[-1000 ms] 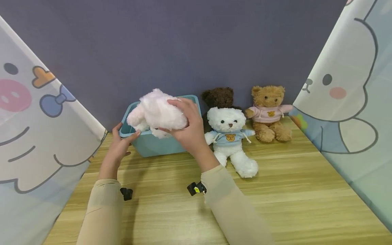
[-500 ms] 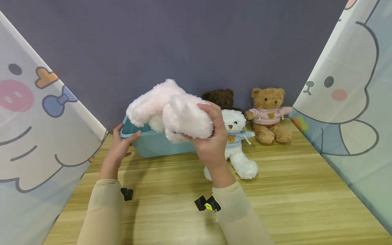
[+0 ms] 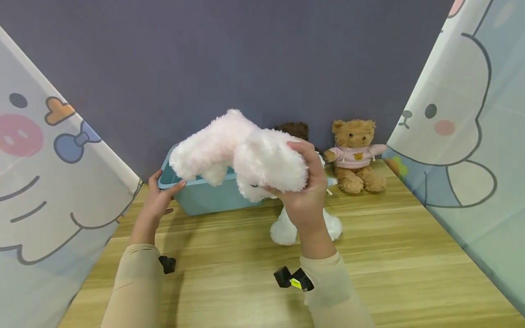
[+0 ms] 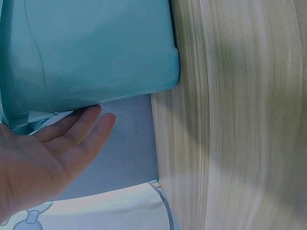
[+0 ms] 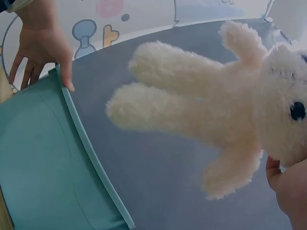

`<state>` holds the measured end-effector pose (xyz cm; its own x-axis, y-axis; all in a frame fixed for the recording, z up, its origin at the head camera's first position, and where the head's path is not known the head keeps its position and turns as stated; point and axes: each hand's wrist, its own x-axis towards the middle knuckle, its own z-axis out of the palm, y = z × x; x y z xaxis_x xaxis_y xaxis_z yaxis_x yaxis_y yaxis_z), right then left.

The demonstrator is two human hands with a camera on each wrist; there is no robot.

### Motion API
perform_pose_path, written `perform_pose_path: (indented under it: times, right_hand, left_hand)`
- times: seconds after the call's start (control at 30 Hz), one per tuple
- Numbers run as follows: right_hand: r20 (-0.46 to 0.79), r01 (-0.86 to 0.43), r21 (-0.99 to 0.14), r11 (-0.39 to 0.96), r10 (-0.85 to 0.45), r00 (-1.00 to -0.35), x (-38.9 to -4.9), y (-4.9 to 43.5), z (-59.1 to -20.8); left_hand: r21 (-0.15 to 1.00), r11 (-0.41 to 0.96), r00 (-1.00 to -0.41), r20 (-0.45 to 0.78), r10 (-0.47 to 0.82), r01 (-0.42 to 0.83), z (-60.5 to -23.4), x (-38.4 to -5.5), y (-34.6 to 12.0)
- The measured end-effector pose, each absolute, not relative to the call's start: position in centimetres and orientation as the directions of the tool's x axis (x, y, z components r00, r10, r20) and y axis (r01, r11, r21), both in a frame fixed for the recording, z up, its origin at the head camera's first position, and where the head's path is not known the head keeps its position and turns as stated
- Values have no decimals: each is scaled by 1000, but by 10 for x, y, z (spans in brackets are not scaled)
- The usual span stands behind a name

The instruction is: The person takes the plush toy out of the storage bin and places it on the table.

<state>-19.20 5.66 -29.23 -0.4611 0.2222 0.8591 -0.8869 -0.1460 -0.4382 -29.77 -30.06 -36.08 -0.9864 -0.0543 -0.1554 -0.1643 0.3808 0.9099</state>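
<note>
A fluffy, pale pink-white plush toy (image 3: 221, 141) hangs in the air over the right part of a light blue plastic bin (image 3: 217, 199). My right hand (image 3: 307, 196) grips it by the head, and its legs point left in the head view. The right wrist view shows its furry body (image 5: 206, 100) stretched out, with a dark eye at the right edge. At the bin's left corner, my left hand (image 3: 153, 205) holds the rim, thumb over the top. Its fingers (image 4: 81, 134) lie along the outer wall in the left wrist view. Most of the bin's inside is hidden.
A brown teddy bear (image 3: 353, 136) in a pink hoodie sits at the back right of the wooden table (image 3: 229, 273). A dark brown bear (image 3: 295, 130) and a white bear (image 3: 284, 230) are partly hidden behind the right hand and plush toy. A grey wall (image 3: 246, 59) rises behind.
My right hand has moved right and toward me, raising the plush toy out of the bin so its legs show. It now covers most of the white bear. The left hand stays on the rim.
</note>
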Motion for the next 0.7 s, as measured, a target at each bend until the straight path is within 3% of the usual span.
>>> perform_pose_path:
  times: [0.27, 0.7]
  right_hand:
    - [870, -879, -454, -143, 142, -472, -187, 80, -296]
    - [768, -768, -640, -33, -44, -639, -176, 98, -305]
  left_hand:
    - [915, 376, -989, -140, -41, -145, -360, -300, -301]
    - [906, 394, -987, -155, -32, -155, -364, -300, -303]
